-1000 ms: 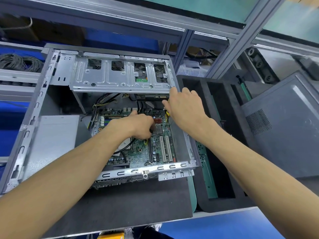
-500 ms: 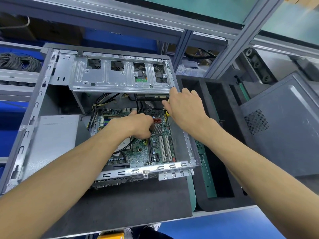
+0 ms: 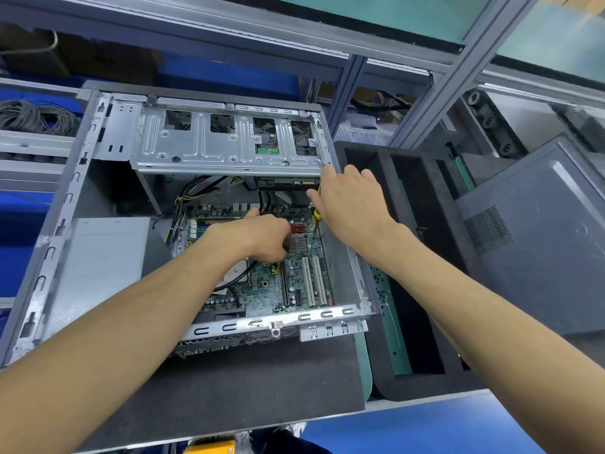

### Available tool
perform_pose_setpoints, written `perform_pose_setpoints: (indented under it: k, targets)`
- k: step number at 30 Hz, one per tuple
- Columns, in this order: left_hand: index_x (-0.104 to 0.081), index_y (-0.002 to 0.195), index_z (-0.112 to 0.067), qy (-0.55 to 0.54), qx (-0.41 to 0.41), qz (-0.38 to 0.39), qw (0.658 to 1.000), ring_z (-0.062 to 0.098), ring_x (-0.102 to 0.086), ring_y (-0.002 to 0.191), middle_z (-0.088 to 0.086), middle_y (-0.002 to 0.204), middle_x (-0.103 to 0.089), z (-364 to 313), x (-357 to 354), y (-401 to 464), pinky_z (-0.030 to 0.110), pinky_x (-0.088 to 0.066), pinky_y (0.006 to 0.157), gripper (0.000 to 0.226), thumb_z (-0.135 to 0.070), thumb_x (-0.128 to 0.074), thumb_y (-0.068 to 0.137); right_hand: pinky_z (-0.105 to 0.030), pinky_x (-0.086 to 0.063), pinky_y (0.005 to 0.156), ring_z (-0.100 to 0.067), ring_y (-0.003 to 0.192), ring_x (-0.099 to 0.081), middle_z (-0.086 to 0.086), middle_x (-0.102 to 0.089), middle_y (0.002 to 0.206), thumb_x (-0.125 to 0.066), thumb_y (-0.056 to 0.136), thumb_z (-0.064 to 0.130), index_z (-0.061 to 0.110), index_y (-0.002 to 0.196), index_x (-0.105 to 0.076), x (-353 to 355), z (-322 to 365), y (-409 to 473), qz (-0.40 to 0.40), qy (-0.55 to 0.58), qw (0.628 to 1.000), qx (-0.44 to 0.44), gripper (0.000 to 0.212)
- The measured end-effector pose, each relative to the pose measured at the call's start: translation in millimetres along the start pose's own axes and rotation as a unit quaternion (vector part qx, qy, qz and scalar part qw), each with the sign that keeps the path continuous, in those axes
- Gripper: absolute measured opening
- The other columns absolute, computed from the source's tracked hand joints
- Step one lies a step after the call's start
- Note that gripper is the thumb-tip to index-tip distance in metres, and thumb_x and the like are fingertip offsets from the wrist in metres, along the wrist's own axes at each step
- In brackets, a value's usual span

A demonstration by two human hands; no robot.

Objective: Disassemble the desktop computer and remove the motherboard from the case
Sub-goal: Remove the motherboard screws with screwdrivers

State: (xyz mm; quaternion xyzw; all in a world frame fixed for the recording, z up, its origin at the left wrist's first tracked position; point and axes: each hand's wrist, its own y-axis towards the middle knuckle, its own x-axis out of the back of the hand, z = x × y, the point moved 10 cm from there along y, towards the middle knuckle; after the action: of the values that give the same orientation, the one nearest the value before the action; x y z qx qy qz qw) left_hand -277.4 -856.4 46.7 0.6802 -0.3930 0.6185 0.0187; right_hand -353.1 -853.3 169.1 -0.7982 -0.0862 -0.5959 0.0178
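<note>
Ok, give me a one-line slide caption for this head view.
Both hands inside the open computer case: right hand holds a yellow screwdriver, left hand rests curled over the motherboard.

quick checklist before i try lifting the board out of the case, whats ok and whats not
1. Screwdriver still on the motherboard under the right hand: not ok, screws not finished.
2. Black cables off the board: not ok, they lie across it.
3. Left hand clear of the board: not ok, fingers curled down among the parts.
4. All screws out: cannot tell.
5. Case open on top: ok.
6. Drive cage out of the lift path: cannot tell, it overhangs the far edge.
</note>
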Motion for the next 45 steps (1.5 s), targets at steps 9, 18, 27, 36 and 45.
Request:
perform_pose_setpoints:
  k: [9, 18, 27, 36, 45]
  targets:
    - [-0.066, 0.110, -0.016, -0.010, -0.018, -0.012, 1.000, 0.024, -0.063, 0.098, 0.002, 0.098, -0.070, -0.8, 2.7, 0.7, 0.044, -0.024, 0.110, 0.023, -0.029, -0.056, 0.094, -0.044, -0.032, 0.095, -0.030, 0.111, -0.042, -0.014, -0.053, 0.115, -0.025, 0.108, 0.043, 0.011, 0.110, -0.053, 7.5, 3.2, -7.5, 0.014, -0.057, 0.998, -0.016, 0.043]
    - [-0.055, 0.093, -0.016, -0.202, -0.083, -0.265, 0.939, 0.024, -0.063, 0.075, 0.000, 0.084, -0.066, -12.0, 63.7, -22.7, 0.036, -0.051, 0.063, 0.011, -0.022, -0.053, 0.084, -0.051, -0.023, 0.110, -0.030, 0.143, -0.023, -0.014, -0.029, 0.152, -0.029, 0.102, 0.032, 0.009, 0.127, -0.044, -2.6, 16.1, -10.7, 0.022, 0.058, 0.998, 0.026, 0.037]
    - [-0.037, 0.134, -0.029, -0.399, -0.108, -0.236, 0.880, 0.006, -0.066, 0.092, -0.016, 0.099, -0.066, -18.4, 67.0, -26.3, 0.015, -0.048, 0.071, 0.072, -0.025, -0.059, 0.066, -0.054, -0.010, 0.121, -0.018, 0.154, -0.004, -0.007, -0.019, 0.164, -0.036, 0.097, 0.022, 0.013, 0.148, -0.031, -7.9, 7.9, -29.1, -0.001, 0.311, 0.950, -0.001, 0.051]
    - [-0.013, 0.148, -0.036, -0.363, -0.142, -0.261, 0.883, 0.016, -0.065, 0.074, -0.019, 0.087, -0.071, -31.1, 78.7, -30.3, 0.042, -0.054, 0.070, 0.092, -0.012, -0.064, 0.076, -0.041, -0.012, 0.124, -0.009, 0.152, -0.008, -0.002, -0.016, 0.166, -0.025, 0.101, 0.025, 0.014, 0.159, -0.015, -16.3, -0.5, -26.8, 0.017, 0.458, 0.888, -0.028, 0.060]
    - [-0.053, 0.117, -0.038, -0.205, -0.089, -0.273, 0.936, 0.001, -0.056, 0.065, -0.005, 0.092, -0.067, -11.1, 78.1, -34.4, 0.027, -0.045, 0.060, 0.033, -0.025, -0.069, 0.091, -0.028, -0.023, 0.101, -0.023, 0.144, -0.031, -0.006, -0.031, 0.160, -0.023, 0.107, 0.029, 0.013, 0.151, -0.033, -66.1, -34.0, -32.1, 0.067, 0.580, 0.775, -0.241, 0.048]
